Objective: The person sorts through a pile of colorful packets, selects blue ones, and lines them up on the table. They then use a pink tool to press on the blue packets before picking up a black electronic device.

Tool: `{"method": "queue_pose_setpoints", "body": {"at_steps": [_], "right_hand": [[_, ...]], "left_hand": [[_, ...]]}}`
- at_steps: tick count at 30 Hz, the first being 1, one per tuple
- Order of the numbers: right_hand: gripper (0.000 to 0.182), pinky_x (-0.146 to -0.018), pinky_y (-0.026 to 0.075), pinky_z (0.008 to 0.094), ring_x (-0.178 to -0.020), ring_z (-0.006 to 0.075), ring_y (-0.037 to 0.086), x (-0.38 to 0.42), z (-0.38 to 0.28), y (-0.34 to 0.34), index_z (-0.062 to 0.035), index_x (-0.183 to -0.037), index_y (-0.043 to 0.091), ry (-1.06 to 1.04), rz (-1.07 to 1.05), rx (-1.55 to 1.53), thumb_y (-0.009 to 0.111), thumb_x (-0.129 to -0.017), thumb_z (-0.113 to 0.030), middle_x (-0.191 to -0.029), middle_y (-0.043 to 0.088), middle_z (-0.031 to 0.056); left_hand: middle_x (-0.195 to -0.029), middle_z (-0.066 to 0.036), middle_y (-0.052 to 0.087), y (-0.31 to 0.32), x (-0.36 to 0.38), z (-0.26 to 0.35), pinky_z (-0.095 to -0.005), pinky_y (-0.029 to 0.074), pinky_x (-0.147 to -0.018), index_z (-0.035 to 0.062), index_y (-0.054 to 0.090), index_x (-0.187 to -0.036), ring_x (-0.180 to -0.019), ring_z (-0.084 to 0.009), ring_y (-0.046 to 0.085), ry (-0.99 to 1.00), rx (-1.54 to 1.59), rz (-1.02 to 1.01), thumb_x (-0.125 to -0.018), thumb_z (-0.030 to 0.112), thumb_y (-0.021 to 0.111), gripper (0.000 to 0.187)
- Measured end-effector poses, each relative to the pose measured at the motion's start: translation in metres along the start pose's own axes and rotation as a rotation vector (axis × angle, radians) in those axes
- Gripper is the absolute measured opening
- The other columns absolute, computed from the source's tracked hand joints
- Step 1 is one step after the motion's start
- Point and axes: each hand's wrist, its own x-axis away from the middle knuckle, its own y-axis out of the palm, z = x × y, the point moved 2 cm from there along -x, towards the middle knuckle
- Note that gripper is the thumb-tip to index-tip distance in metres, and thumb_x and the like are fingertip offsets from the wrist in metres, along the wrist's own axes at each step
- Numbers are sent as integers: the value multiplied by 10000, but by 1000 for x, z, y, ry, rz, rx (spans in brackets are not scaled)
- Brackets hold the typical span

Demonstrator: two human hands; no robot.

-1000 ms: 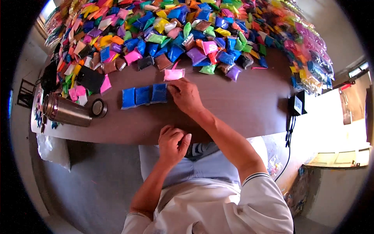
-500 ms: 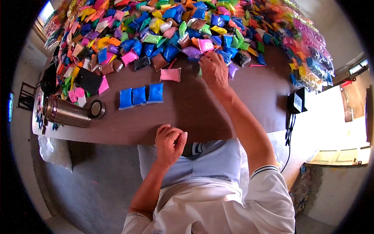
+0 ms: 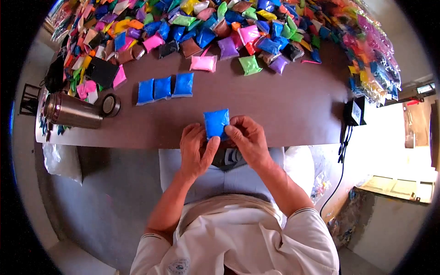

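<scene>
A small blue packet (image 3: 216, 123) is held up over the table's near edge between both hands. My left hand (image 3: 198, 149) grips its lower left part, thumb in front and fingers behind. At its right edge, my right hand (image 3: 249, 139) pinches it between thumb and fingers. Beyond them three blue packets (image 3: 162, 88) lie side by side in a row on the brown table (image 3: 137, 123). A pink packet (image 3: 203, 63) rests behind that row, and a green packet (image 3: 250, 65) lies farther right.
A heap of many-coloured packets (image 3: 201, 27) covers the table's far side. On the left stand out a lying steel flask (image 3: 75, 111), its round lid (image 3: 110, 105) and a black flat object (image 3: 101, 71). A black box (image 3: 354, 111) with cables is at the right edge.
My right hand has come back from the heap to the near edge with a blue packet. My left hand has closed on it too. The green packet now shows in front of the heap.
</scene>
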Motion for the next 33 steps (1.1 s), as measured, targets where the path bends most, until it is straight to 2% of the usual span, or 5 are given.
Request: {"method": "queue_pose_setpoints", "body": {"at_steps": [6,18,21,29,33], "right_hand": [[255,-764,467,257,-868,79,536,-12,-23,4,17,-1042,589,105,-154,-39,642,-910,-195,-915,603,18],[158,-619,463,239,-697,55,528,-27,-5,21,-32,-901,621,6,-247,-141,634,-913,-189,-790,605,-26],[167,-595,451,242,-690,57,525,-30,1,15,-43,-900,614,211,-186,-181,638,-908,-208,-782,600,-25],[192,-563,421,243,-680,62,523,-36,6,-3,-48,-905,622,69,-569,140,660,-887,-235,-796,608,-18],[198,-565,425,245,-676,74,530,-28,-3,8,-37,-904,637,68,-498,34,663,-889,-232,-795,617,-6]], "left_hand": [[-813,-152,632,1,3,-7,-437,386,-912,31,616,-791,-872,-336,582,22,45,88,-948,325,484,358],[-728,-122,621,-3,1,-10,-428,387,-892,42,599,-738,-803,-320,583,-3,24,-22,-973,371,436,436],[-702,-115,616,-3,2,-9,-425,391,-892,45,588,-717,-775,-321,584,20,31,-12,-978,392,424,464],[-659,-96,610,-3,1,-8,-414,401,-904,56,606,-710,-760,-318,589,56,13,9,-974,420,434,482],[-654,-103,605,-3,0,-6,-417,409,-887,54,606,-715,-756,-320,588,-6,24,30,-968,414,456,464]]}}
